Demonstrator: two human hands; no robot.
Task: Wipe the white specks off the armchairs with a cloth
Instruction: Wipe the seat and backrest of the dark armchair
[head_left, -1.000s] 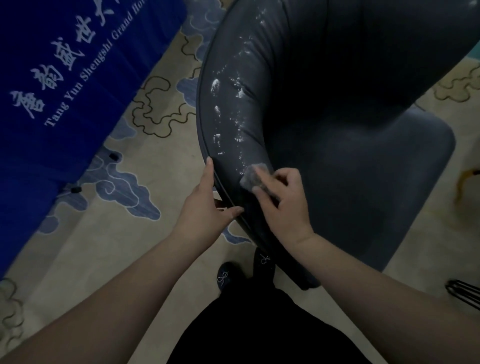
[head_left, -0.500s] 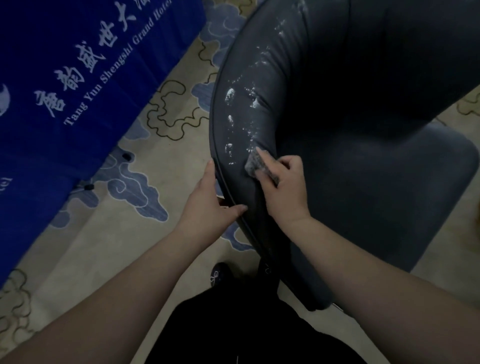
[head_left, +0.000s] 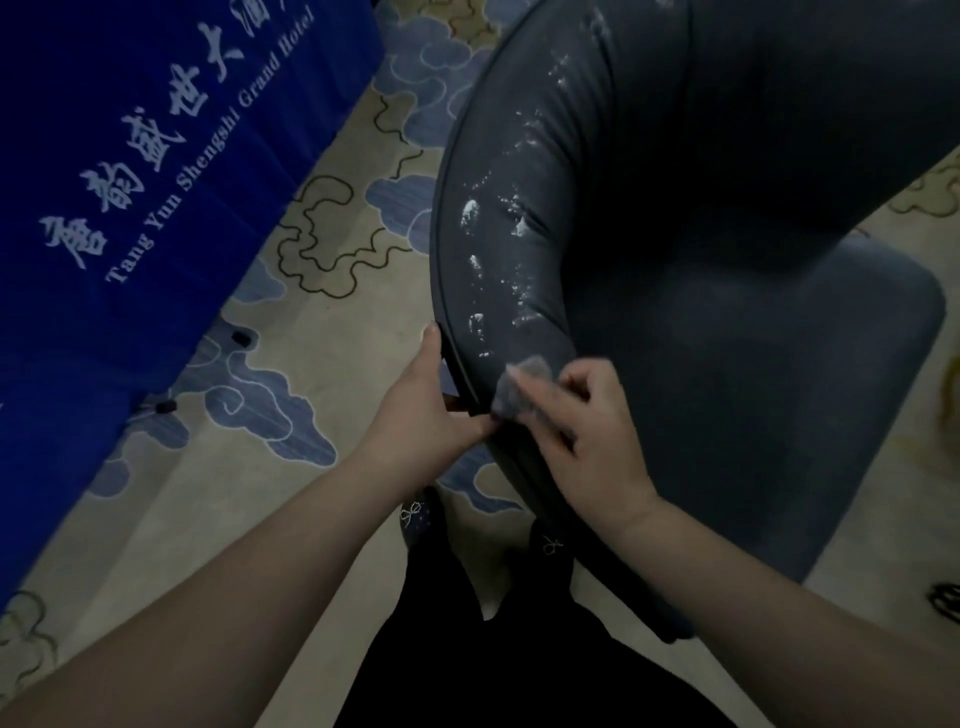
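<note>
Carpet (head_left: 332, 364) in beige with blue cloud patterns covers the floor. Over its left side hangs a blue cloth banner (head_left: 130, 130) printed with white Chinese characters and the words "Tang Yun Shengshi Grand Hotel". To the right stands a dark grey armchair (head_left: 727, 389), seen from above, its curved back rim arching from the top of the view down to the hands. White specks (head_left: 498, 249) lie scattered along the padded top of that rim, thickest in its middle stretch and thinning toward the top. At the bottom are the person's dark trousers and two dark shoes (head_left: 415, 514) with small bow marks, just beside the chair's base. The left hand (head_left: 426, 410) rests on the outer edge of the rim, fingers straight and thumb reaching toward the right hand. The right hand (head_left: 592, 431), blurred, pinches a small grey cloth (head_left: 519, 384) and presses it against the rim just below the lowest specks.
</note>
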